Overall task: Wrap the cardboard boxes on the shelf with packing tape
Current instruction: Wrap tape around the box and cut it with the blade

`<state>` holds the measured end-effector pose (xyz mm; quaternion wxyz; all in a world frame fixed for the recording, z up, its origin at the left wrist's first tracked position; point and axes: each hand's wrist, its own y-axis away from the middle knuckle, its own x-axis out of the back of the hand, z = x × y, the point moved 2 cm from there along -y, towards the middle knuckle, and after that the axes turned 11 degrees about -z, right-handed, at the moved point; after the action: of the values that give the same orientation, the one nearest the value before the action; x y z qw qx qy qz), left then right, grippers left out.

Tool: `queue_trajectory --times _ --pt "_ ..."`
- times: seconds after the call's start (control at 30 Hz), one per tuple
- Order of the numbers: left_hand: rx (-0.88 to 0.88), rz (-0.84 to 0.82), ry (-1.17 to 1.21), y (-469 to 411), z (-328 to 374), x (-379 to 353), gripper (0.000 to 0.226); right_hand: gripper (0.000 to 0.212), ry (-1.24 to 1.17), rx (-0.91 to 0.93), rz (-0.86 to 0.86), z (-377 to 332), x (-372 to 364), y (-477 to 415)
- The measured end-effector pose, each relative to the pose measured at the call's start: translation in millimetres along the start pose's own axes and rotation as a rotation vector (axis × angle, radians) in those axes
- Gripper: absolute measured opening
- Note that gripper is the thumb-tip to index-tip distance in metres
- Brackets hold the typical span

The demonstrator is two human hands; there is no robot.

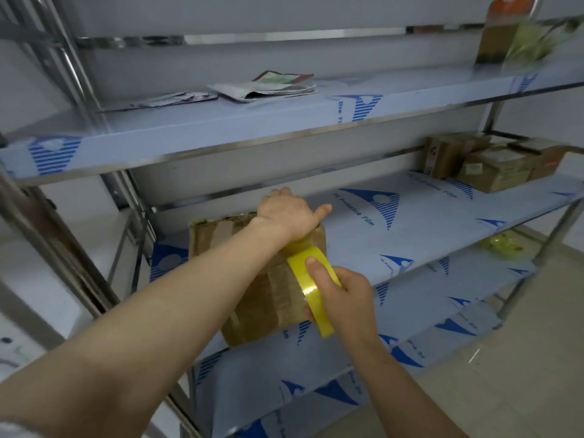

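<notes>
A brown cardboard box (268,295), partly covered in clear tape, lies on the middle shelf (426,235) near its left front. My left hand (284,213) rests on the box's far top corner, fingers over the back edge and thumb out to the right. My right hand (341,295) grips a yellow roll of packing tape (311,289) against the box's right side. A strip of tape runs from the roll up to the box under my left wrist. Several more cardboard boxes (493,162) stand at the shelf's back right.
The upper shelf (221,128) carries folded papers (268,86) and, at the far right, a brown carton (496,36) beside a greenish bundle. A yellow-green object (502,245) lies on the lower shelf. Steel uprights frame the rack on the left and right. Tiled floor shows at the lower right.
</notes>
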<state>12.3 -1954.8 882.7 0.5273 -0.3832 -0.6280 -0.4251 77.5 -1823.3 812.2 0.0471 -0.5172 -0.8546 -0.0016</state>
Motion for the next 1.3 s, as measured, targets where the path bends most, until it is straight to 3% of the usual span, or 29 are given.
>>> queue_trajectory --times 0.07,0.17,0.27,0.33,0.43,0.5,0.63,0.7,0.83,0.93,0.97,1.03,1.1,1.17,1.3 --pt "-0.088 -0.127 0.064 10 -5 6 0.082 0.074 -0.034 -0.017 -0.001 -2 5 0" --pt "-0.183 -0.332 0.196 30 -33 18 0.095 0.052 -0.116 -0.069 -0.031 -4 12 -6" --pt "-0.046 -0.383 0.109 43 -79 15 0.112 0.044 -0.162 -0.119 -0.077 -9 8 -4" --pt "-0.027 -0.394 0.179 46 -92 3 0.114 0.044 -0.190 -0.146 -0.076 -14 7 -3" --pt "-0.089 -0.357 0.327 44 -95 0 0.100 0.045 -0.207 -0.184 -0.092 -35 12 1" --pt "-0.114 -0.433 0.527 46 -100 9 0.081 0.041 -0.231 -0.187 -0.135 -50 20 3" --pt "-0.157 -0.601 0.775 46 -104 3 0.039 0.021 -0.240 -0.108 -0.388 -72 22 -3" --pt "-0.147 -0.560 0.734 32 -104 -15 0.027 0.016 -0.175 -0.132 -0.363 -67 13 -16" --pt "-0.071 -0.359 0.282 5 -104 -48 0.041 0.022 -0.158 -0.245 -0.262 -48 -12 -44" --pt "0.035 0.014 0.024 9 -92 -58 0.039 0.023 -0.171 -0.227 -0.174 -53 -21 -69" --pt "0.042 0.103 0.012 14 -86 -60 0.041 0.025 -0.194 -0.223 -0.153 -56 -23 -77" --pt "-0.021 0.030 0.094 23 -72 -69 0.060 0.023 -0.213 -0.219 -0.135 -55 -31 -95" --pt "-0.076 -0.318 0.220 32 -58 -84 0.105 0.022 -0.174 -0.219 -0.126 -48 -40 -111" --pt "-0.082 -0.594 0.174 36 -53 -98 0.143 0.030 -0.133 -0.194 -0.108 -41 -44 -125" --pt "-0.084 -0.520 0.142 23 -59 -109 0.148 0.034 -0.052 -0.173 -0.165 -29 -45 -139"
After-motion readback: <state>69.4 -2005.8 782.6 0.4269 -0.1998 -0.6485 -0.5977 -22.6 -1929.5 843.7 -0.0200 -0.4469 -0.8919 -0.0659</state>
